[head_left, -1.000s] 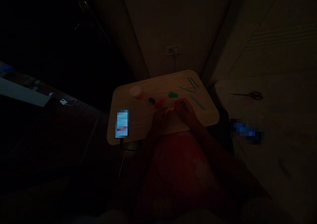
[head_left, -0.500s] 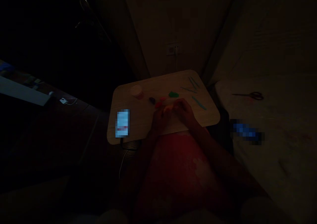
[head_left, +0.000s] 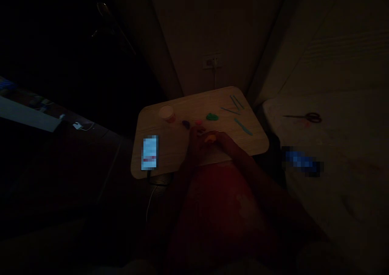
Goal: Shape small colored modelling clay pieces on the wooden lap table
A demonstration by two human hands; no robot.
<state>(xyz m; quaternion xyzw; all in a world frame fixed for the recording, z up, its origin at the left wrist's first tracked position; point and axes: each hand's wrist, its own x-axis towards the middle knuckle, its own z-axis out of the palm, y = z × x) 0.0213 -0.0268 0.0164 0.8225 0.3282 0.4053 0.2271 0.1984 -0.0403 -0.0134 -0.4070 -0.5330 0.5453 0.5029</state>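
In dim light, a lump of orange modelling clay (head_left: 210,138) glows between my two hands, above the near side of the small wooden table (head_left: 170,145). My left hand (head_left: 197,142) curls around its left side, fingers bent. From the right, my right hand (head_left: 224,140) presses its fingers onto the same lump. Just beyond them lie a green clay lump (head_left: 212,116), a small pink piece (head_left: 198,122) and a dark purple piece (head_left: 185,124). Exact finger contact is hard to make out in the dark.
Several thin blue-green modelling tools (head_left: 243,126) lie at the table's right. A lidded tub (head_left: 166,114) stands back left, and a lit phone (head_left: 150,152) lies front left with a cable. Scissors (head_left: 302,117) and a blurred blue object (head_left: 302,161) rest on the pale surface at right.
Both hands have shifted slightly toward me and turned, so the orange clay shows more plainly. My left hand now covers the red piece that showed beside it.
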